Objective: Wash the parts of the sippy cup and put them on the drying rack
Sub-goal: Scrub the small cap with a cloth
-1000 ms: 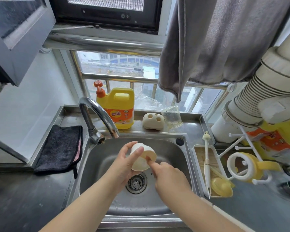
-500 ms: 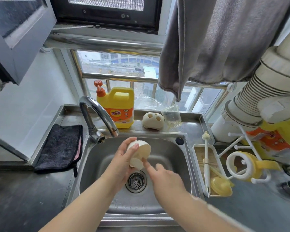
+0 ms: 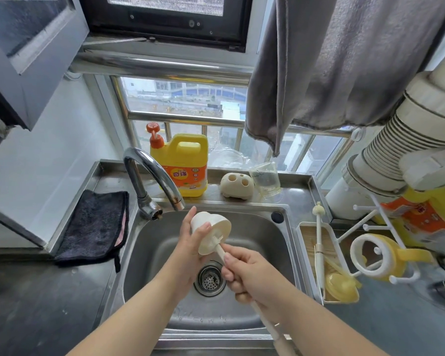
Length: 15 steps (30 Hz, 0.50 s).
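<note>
- Held over the steel sink [image 3: 242,312], above the drain [image 3: 210,280]: a cream sippy cup lid [image 3: 209,232], tilted, clasped in the left hand [image 3: 190,249] with thumb and fingers curled round its narrow end.
- Gripped in the right hand [image 3: 252,276], fingers wrapped round the handle: a slim white brush [image 3: 220,249], its tip pushed against the lid's underside — bristles largely hidden, apparently inside.
- Curved over the basin at left: the faucet [image 3: 152,170].
- Perched on the drying rack [image 3: 357,222] at right: a yellow cup part [image 3: 380,258] — beside a tray [image 3: 301,236] with a second brush [image 3: 318,227].
- Lined along the ledge: yellow detergent jug [image 3: 185,163], dark cloth [image 3: 93,227].
</note>
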Motion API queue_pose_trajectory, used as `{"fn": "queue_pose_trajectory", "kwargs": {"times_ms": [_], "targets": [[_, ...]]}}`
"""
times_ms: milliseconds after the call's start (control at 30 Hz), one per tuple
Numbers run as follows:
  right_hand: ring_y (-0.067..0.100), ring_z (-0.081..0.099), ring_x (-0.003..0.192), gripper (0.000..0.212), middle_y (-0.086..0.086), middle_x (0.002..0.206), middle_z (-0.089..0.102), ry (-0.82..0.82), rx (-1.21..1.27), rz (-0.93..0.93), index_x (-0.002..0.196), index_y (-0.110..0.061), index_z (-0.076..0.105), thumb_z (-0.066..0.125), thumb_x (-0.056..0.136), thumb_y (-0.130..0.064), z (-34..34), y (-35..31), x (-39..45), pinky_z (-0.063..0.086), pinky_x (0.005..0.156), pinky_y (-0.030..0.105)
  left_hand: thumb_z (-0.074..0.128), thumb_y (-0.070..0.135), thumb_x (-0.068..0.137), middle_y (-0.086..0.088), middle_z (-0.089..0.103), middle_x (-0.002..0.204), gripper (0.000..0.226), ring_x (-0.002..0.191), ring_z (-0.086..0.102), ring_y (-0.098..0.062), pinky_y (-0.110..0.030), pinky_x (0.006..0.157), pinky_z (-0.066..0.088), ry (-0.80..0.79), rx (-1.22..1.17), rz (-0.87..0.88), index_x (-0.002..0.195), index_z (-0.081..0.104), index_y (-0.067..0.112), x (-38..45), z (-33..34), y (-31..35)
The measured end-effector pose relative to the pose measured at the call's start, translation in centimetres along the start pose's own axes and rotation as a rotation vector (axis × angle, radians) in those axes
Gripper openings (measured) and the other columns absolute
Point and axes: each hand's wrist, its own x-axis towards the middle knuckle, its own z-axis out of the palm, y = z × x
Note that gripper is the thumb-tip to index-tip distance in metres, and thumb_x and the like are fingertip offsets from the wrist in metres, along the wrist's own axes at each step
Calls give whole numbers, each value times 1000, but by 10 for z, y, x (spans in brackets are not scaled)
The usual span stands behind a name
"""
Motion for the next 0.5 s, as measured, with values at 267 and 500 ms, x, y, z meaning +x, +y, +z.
{"fn": "queue_pose_trajectory", "kwargs": {"times_ms": [267, 500], "targets": [[3, 33, 43, 32, -5, 59, 41, 54, -383, -151, 109, -48, 57, 43, 100, -20, -17, -10, -5, 29, 42, 18, 77, 5, 71, -15, 60, 124, 69, 105, 66, -29, -34, 81, 58, -122, 0, -117, 132, 49, 25, 4, -9, 27], [-2, 60, 81, 44, -19, 95, 65, 134, -923, -290, 135, -43, 46, 46, 99, -20, -18, -3, -8, 47, 72, 17, 81, 45, 58, -12, 57, 123, 67, 97, 63, -29, -43, 69, 56, -139, 232, -262, 119, 55, 32, 6, -2, 38]]}}
